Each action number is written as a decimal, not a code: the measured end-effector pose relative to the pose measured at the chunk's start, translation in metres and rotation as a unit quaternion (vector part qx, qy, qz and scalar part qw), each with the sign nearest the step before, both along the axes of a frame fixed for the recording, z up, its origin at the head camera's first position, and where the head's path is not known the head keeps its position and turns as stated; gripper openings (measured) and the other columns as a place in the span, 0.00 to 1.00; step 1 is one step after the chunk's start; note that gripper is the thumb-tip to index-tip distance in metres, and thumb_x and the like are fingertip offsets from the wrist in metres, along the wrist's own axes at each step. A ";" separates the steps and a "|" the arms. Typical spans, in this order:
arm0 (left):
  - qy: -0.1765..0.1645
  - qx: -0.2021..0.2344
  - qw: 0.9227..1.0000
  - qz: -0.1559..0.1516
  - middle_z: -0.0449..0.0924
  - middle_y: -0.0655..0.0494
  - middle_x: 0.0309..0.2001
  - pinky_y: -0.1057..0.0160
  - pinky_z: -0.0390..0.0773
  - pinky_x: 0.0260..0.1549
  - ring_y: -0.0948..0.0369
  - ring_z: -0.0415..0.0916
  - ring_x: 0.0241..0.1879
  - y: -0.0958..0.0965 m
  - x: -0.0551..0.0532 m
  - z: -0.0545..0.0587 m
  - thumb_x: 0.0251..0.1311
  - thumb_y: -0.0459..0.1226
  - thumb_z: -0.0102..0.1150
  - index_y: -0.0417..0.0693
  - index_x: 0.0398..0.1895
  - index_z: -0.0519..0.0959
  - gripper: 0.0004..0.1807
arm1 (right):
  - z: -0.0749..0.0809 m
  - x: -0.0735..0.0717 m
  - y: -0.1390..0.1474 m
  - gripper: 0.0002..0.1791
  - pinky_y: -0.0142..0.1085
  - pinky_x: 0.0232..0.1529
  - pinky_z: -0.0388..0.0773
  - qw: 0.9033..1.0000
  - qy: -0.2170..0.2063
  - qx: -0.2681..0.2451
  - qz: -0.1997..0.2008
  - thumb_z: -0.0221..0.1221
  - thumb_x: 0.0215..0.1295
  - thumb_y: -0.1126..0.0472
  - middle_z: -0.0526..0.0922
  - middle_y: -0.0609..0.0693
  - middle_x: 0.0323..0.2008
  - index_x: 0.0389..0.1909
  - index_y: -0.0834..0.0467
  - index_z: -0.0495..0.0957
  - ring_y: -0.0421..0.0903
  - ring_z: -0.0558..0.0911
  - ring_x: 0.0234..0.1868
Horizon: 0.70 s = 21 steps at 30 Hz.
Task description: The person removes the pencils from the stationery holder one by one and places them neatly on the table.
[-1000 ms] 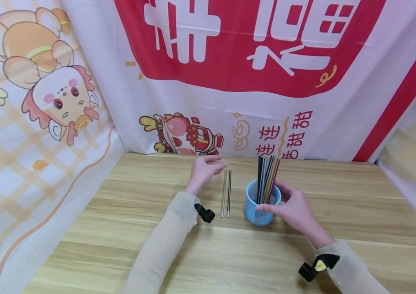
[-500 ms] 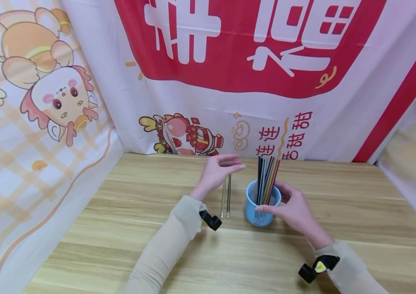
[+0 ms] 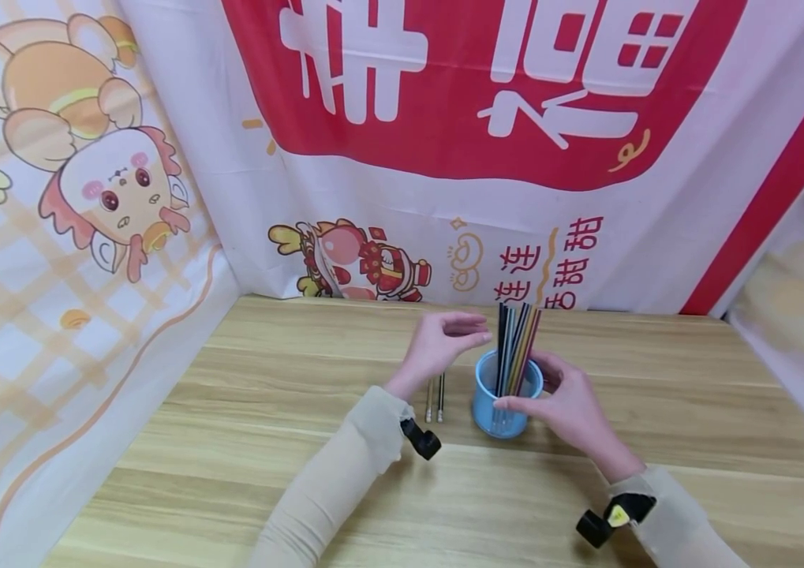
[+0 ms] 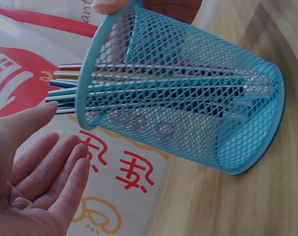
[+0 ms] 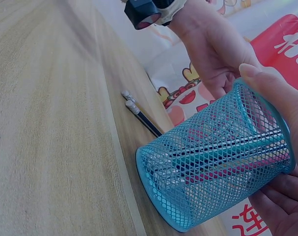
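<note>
A blue mesh pencil cup (image 3: 490,416) stands upright on the wooden table, with several pencils (image 3: 513,347) of different colours leaning in it. My right hand (image 3: 575,402) grips the cup's rim from the right, thumb at the near side and fingers behind. My left hand (image 3: 437,347) hovers just left of the pencil tops. In the left wrist view its fingers are extended and hold nothing; the thumb tip (image 4: 51,106) is close to the pencil ends, and whether it touches them I cannot tell. Beneath that hand lie a black pencil (image 3: 440,404) and a gold-coloured pencil (image 3: 430,404), partly hidden.
The table (image 3: 231,442) runs back to a printed cloth (image 3: 373,181) hanging behind it. Another patterned cloth (image 3: 32,379) borders the left side. A small black wrist camera (image 3: 421,442) sits on the left sleeve, and a second camera (image 3: 596,527) on the right one.
My left hand has moved right, from beside the two lying pencils to beside the pencils in the cup, now covering the lying pencils' far ends. The right hand and cup stay put.
</note>
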<state>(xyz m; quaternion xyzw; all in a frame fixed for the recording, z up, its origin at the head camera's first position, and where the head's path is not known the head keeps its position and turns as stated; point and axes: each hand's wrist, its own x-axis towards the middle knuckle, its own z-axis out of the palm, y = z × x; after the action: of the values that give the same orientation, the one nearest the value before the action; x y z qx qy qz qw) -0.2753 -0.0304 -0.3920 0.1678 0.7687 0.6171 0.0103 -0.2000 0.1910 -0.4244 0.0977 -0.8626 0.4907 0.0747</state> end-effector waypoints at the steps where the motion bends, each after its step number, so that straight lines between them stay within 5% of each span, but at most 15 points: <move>1: 0.002 -0.001 1.000 0.000 0.88 0.62 0.43 0.65 0.83 0.48 0.65 0.84 0.44 0.001 0.000 -0.001 0.58 0.42 0.75 0.48 0.52 0.86 0.19 | 0.000 0.000 0.000 0.46 0.52 0.62 0.77 1.000 0.000 0.000 0.000 0.80 0.48 0.47 0.78 0.58 0.62 0.66 0.59 0.73 0.56 0.79 0.60; 21: -0.003 0.013 1.000 0.017 0.88 0.66 0.43 0.65 0.83 0.47 0.67 0.84 0.43 0.019 0.006 -0.015 0.60 0.43 0.74 0.53 0.50 0.88 0.15 | 0.000 -0.001 0.000 0.47 0.52 0.61 0.77 1.000 -0.005 0.002 -0.002 0.80 0.47 0.45 0.78 0.57 0.62 0.67 0.57 0.73 0.56 0.79 0.60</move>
<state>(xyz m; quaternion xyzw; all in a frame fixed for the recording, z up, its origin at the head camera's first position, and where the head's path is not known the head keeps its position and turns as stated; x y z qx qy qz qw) -0.2694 -0.0117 -0.4068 0.1531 0.7632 0.6278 -0.0003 -0.2009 0.1906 -0.4246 0.0937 -0.8640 0.4896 0.0710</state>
